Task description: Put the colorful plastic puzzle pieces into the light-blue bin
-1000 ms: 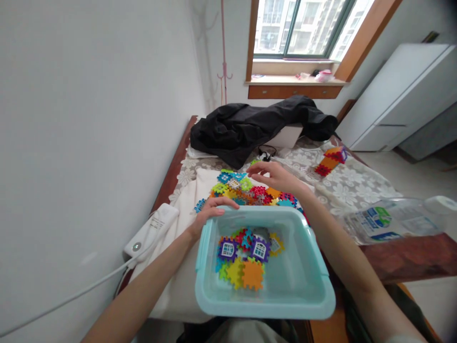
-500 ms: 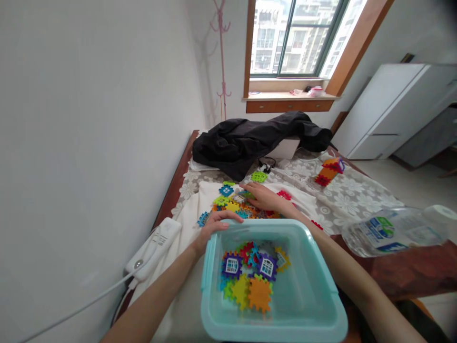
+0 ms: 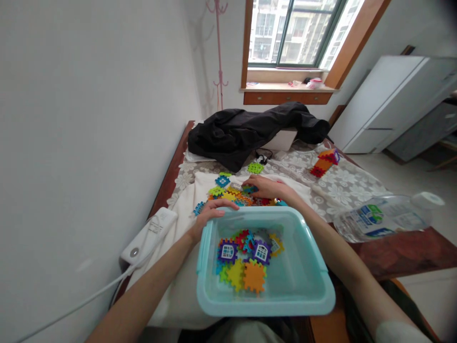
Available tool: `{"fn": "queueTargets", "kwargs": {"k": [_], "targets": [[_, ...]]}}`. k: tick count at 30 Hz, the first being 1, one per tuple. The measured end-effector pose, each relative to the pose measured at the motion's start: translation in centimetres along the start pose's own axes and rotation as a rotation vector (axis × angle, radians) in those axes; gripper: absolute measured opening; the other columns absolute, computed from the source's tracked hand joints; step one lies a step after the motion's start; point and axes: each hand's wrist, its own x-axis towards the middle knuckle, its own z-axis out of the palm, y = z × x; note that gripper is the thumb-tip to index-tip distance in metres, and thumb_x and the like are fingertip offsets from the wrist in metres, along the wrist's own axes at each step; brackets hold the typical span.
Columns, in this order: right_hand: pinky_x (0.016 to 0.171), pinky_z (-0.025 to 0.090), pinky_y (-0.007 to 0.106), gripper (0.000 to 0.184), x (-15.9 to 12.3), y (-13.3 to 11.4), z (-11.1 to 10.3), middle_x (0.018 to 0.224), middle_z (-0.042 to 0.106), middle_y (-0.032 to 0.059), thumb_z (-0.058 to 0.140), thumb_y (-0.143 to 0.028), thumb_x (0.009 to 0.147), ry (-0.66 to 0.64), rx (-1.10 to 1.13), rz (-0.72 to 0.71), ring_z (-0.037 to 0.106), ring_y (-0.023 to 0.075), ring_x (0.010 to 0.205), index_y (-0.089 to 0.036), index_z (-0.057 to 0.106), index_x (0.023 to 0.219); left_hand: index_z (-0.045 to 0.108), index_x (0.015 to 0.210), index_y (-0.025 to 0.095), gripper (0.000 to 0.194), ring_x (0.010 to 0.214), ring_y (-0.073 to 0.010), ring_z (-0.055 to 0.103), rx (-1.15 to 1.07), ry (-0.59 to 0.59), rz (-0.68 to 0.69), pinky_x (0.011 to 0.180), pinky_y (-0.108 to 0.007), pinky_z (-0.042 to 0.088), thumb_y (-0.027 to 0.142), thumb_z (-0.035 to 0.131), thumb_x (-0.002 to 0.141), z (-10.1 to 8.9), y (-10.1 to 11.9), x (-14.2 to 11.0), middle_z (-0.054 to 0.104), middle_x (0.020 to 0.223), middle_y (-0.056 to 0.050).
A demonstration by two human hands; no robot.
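My left hand (image 3: pixel 213 212) holds the far left corner of a light teal plastic tub (image 3: pixel 266 307), its fingers over the rim. Inside the tub lie several notched plastic building tiles, among them an orange tile (image 3: pixel 254 277), a yellow-green tile (image 3: pixel 235 275) and two purple window tiles, one at the left (image 3: pixel 227 251) and one further right (image 3: pixel 262 252). Beyond the tub, my right hand (image 3: pixel 266 186) reaches over a loose pile of similar tiles (image 3: pixel 228 196). Its fingers are curled round a blue tile (image 3: pixel 250 189), partly hidden by the hand.
A white power strip (image 3: pixel 152 233) lies by the wall on the left. At the right are a large clear bottle (image 3: pixel 382 216) and a small orange-red house of tiles (image 3: pixel 324 163). A black cloth (image 3: pixel 228 138) lies across the far end of the flowered cover.
My right hand has drawn its fingers in from lying over the pile to curl round a blue tile. The tub and my left hand sit slightly higher in view.
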Motion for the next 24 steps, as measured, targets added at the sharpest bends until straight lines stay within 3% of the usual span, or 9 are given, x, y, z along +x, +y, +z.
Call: {"fn": "queueTargets", "kwargs": {"k": [3, 7, 12, 17, 21, 24], "targets": [[0.106, 0.056, 0.040, 0.047, -0.2, -0.3, -0.2, 0.132, 0.073, 0.0157, 0.076, -0.010, 0.087, -0.009, 0.017, 0.062, 0.071, 0.0293, 0.119, -0.016, 0.069, 0.133, 0.089, 0.100, 0.017, 0.034, 0.091, -0.0252, 0.070, -0.018, -0.014, 0.015, 0.081, -0.032, 0.053, 0.032, 0.073, 0.074, 0.1, 0.0, 0.1, 0.081, 0.102, -0.008], [0.098, 0.056, 0.038, 0.048, -0.5, 0.0, -0.7, 0.132, 0.074, 0.0139, 0.078, -0.016, 0.089, 0.029, 0.025, 0.106, 0.070, 0.0286, 0.114, -0.018, 0.065, 0.135, 0.090, 0.098, 0.018, 0.031, 0.091, -0.0222, 0.071, -0.046, -0.024, 0.021, 0.081, -0.028, 0.055, 0.031, 0.075, 0.074, 0.3, 0.1, 0.3, 0.082, 0.102, -0.007], [0.092, 0.053, 0.037, 0.018, -0.5, 0.7, -1.4, 0.113, 0.078, 0.0135, 0.074, -0.034, 0.099, 0.057, -0.080, 0.104, 0.071, 0.0286, 0.102, -0.018, 0.074, 0.107, 0.091, 0.098, 0.020, 0.033, 0.087, -0.0216, 0.071, -0.039, -0.048, 0.025, 0.079, -0.029, 0.056, 0.032, 0.076, 0.072, 0.5, 0.2, 0.6, 0.083, 0.100, -0.007], [0.085, 0.052, 0.035, 0.030, -1.0, 0.4, -2.8, 0.111, 0.079, 0.0104, 0.077, -0.029, 0.097, 0.231, 0.016, 0.117, 0.070, 0.0260, 0.095, -0.019, 0.072, 0.125, 0.091, 0.099, 0.020, 0.034, 0.092, -0.0230, 0.071, -0.016, -0.050, 0.043, 0.081, -0.030, 0.056, 0.032, 0.074, 0.072, 0.6, 0.3, 0.6, 0.083, 0.099, -0.008], [0.069, 0.049, 0.029, 0.031, -2.6, -2.0, -5.5, 0.089, 0.071, 0.0008, 0.085, -0.042, 0.093, 0.415, 0.302, 0.004, 0.062, 0.0178, 0.076, -0.022, 0.072, 0.113, 0.091, 0.097, 0.020, 0.029, 0.097, -0.0214, 0.071, 0.013, -0.014, 0.065, 0.086, -0.027, 0.055, 0.029, 0.073, 0.076, 0.9, 0.5, 0.2, 0.083, 0.106, -0.007], [0.063, 0.048, 0.025, 0.047, -4.9, -6.0, -7.4, 0.091, 0.068, -0.0010, 0.089, -0.056, 0.089, 0.395, 0.570, -0.197, 0.060, 0.0135, 0.073, -0.022, 0.070, 0.115, 0.090, 0.098, 0.020, 0.028, 0.098, -0.0229, 0.072, 0.029, -0.011, 0.065, 0.087, -0.030, 0.055, 0.027, 0.072, 0.078, 0.9, 0.4, 0.0, 0.084, 0.108, -0.007]]}}
